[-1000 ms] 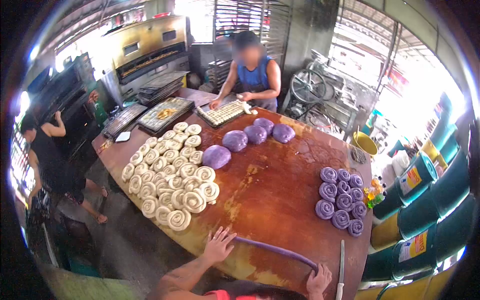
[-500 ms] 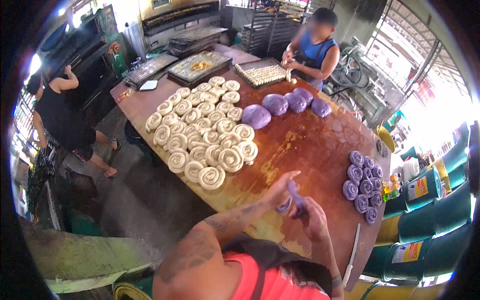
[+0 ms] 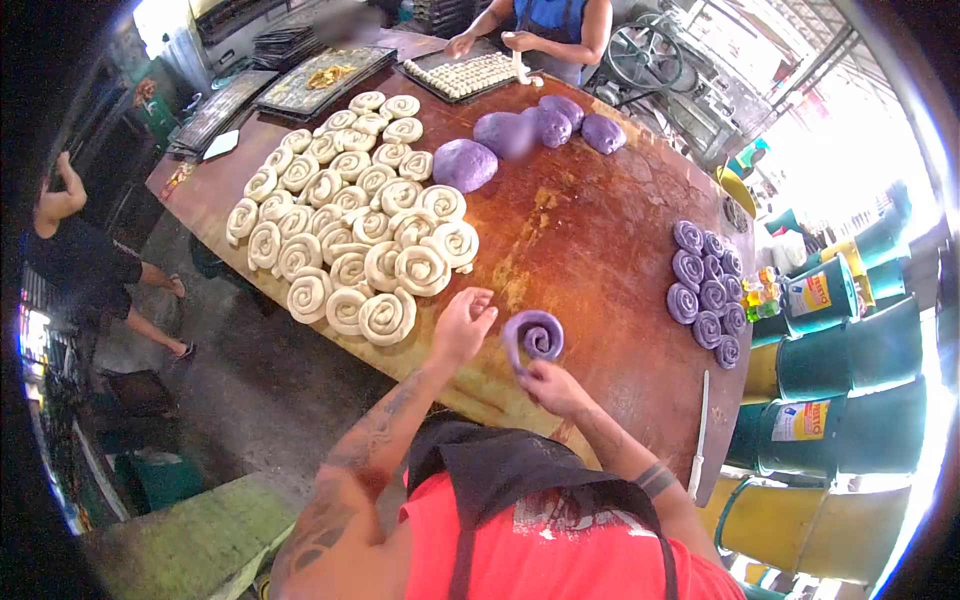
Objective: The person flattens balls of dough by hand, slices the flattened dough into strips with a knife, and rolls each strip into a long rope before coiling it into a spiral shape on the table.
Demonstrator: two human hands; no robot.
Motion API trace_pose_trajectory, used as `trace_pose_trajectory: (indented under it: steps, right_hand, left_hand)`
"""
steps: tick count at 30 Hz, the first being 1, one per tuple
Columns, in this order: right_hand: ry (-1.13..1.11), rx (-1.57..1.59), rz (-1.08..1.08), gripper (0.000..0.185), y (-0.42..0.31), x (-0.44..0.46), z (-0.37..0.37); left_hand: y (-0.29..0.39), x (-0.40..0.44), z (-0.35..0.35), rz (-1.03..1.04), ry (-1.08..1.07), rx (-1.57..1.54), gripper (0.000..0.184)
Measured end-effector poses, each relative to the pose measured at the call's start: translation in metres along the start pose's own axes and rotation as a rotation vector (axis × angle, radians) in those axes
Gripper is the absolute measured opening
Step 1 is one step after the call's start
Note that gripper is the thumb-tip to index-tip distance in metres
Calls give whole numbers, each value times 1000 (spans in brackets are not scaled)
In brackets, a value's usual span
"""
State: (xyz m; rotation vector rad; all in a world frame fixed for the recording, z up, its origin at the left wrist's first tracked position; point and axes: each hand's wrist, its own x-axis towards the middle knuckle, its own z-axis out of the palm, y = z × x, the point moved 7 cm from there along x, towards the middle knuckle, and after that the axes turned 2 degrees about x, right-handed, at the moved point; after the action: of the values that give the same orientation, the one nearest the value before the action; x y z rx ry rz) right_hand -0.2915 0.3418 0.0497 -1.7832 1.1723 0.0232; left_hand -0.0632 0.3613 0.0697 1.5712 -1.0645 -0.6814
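Note:
A loosely wound purple dough coil [image 3: 541, 343] lies on the worktable in front of me, its outer strand curving down on the left. My right hand [image 3: 556, 388] pinches the lower end of that strand. Just left of the coil, my left hand [image 3: 464, 326] is held apart from it, fingers loosely bent and thumb out, with nothing visible in it. Many cream dough spirals [image 3: 349, 267] sit close together beyond my left hand. On the table's right side is a cluster of smaller purple dough spirals [image 3: 711, 294].
Several purple dough lumps [image 3: 465, 165] rest toward the back. A long knife [image 3: 702, 430] lies along the right edge. Across the table, a co-worker [image 3: 560, 32] handles pale dough beside a filled tray [image 3: 462, 77]. Another person [image 3: 75, 245] stands at left. Green drums [image 3: 815, 360] line the right.
The purple dough strand, held up between both hands before, is now coiled on the table. My left hand has let go, and my right hand keeps its end. The head view has shifted.

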Motion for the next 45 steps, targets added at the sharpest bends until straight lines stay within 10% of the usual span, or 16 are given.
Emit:
trace_pose_trajectory:
  steps: [4, 7, 11, 16, 18, 23, 27, 30, 33, 36, 38, 41, 45]
  right_hand:
    - [-35, 376, 346, 16, 78, -10, -36]
    - [453, 1014, 420, 14, 109, 42, -58]
    - [303, -81, 67, 43, 12, 49, -58]
    - [254, 888, -71, 54, 115, 53, -11]
    - [151, 1395, 51, 54, 84, -5, -38]
    - [251, 1341, -133, 62, 85, -5, -142]
    - [628, 1542, -336, 61, 51, 5, -319]
    - [815, 1408, -514, 54, 76, 67, -429]
    - [1059, 1290, -299, 108, 109, 114, -466]
    - [1275, 805, -143, 95, 194, 183, -425]
    - [908, 800, -124, 73, 167, 159, -322]
    - [704, -319, -143, 63, 120, 105, -197]
    - [720, -375, -4, 62, 103, 74, -155]
  left_hand:
    - [-36, -17, 24, -267, -290, 117, 36]
    - [-38, -18, 77, -104, -286, 502, 40]
    - [-45, -15, 123, 100, -122, 545, 48]
    - [-58, -38, 132, -508, -354, -180, 31]
    - [-43, -45, 148, -689, -390, -384, 25]
    - [37, -9, 191, -670, -489, -910, 24]
    - [94, 44, 152, -416, -323, -448, 21]
    - [58, 47, 138, -522, -355, -442, 21]
    - [29, 28, 127, -606, -341, -393, 20]
    - [5, 10, 118, -672, -322, -396, 20]
    - [-10, 10, 109, -762, -294, -378, 22]
    - [-36, 42, 95, -597, -273, -172, 28]
    - [13, 163, 49, 364, -25, 712, 57]
